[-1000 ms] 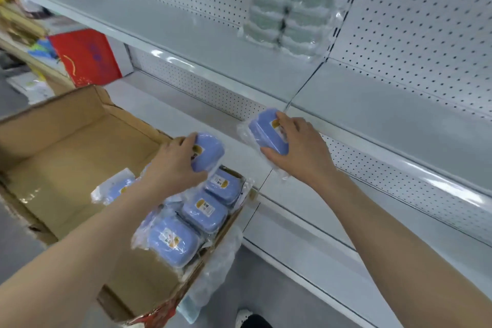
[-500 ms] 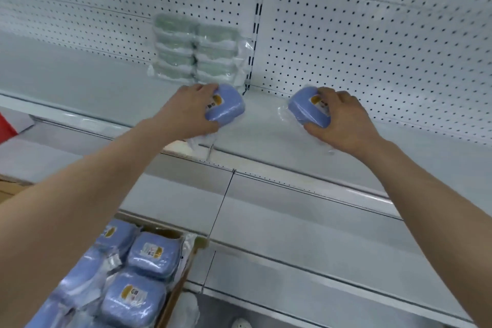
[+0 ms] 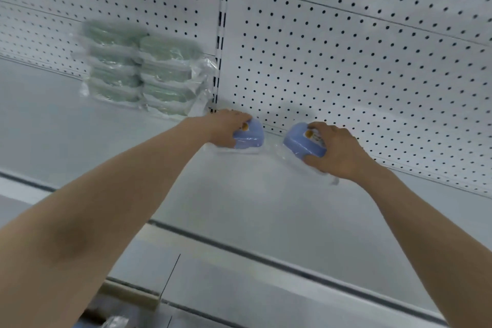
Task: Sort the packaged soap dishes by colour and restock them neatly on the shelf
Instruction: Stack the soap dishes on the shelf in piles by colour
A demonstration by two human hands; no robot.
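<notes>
My left hand [image 3: 226, 126] grips a blue packaged soap dish [image 3: 250, 136] that sits on the white shelf [image 3: 239, 194], close to the pegboard back wall. My right hand [image 3: 336, 150] grips a second blue packaged soap dish [image 3: 299, 142] just to the right of the first, also down on the shelf. A small gap separates the two dishes. Two stacks of green packaged soap dishes [image 3: 141, 72] in clear wrap stand at the back of the shelf, to the left of the blue ones.
A white pegboard [image 3: 346, 48] backs the shelf, with a slotted upright [image 3: 222, 34] between the green stacks and the blue dishes. A lower shelf [image 3: 266, 293] runs beneath. A cardboard box corner [image 3: 127, 291] and some plastic wrap show at the bottom left.
Both hands carried the blue dishes from above the box up and back onto the shelf, and now hold them near the pegboard. The view rose, leaving the box almost out of frame.
</notes>
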